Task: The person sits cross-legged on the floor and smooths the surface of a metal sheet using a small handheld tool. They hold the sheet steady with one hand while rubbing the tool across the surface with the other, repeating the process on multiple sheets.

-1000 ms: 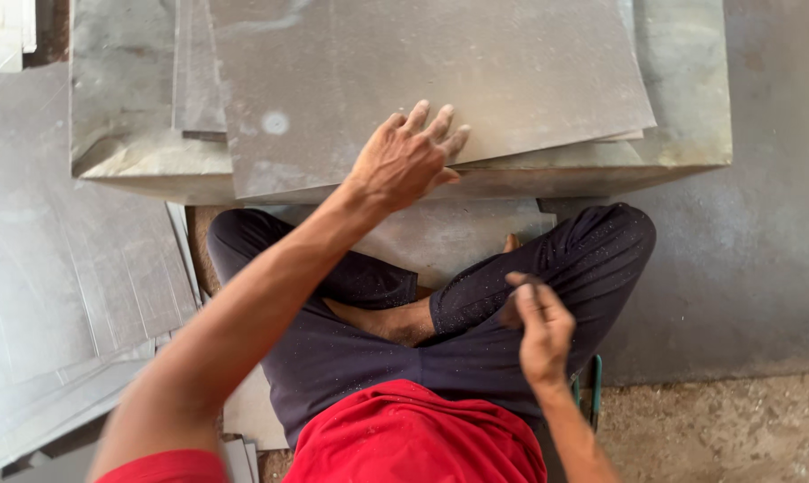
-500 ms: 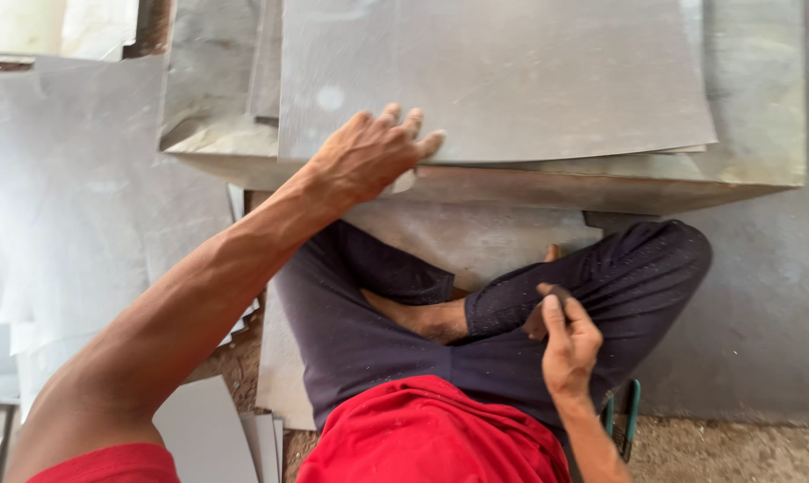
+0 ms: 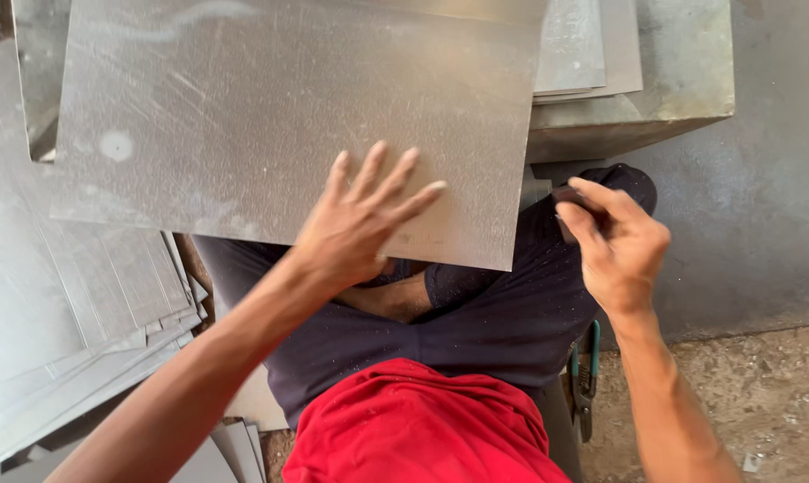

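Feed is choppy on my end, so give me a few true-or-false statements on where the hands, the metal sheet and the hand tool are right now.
1. The left hand lies flat with spread fingers on the top metal sheet. True.
2. The right hand also presses on that sheet. False: it is off the sheet's right edge, above the knee, pinching a small dark object too small to identify.
3. The sheet's near edge overhangs the person's crossed legs. True.
4. The green-handled pliers are in the right hand. False: they lie by the person's right hip, untouched.
5. A stack of grey sheets lies on the person's left. True.
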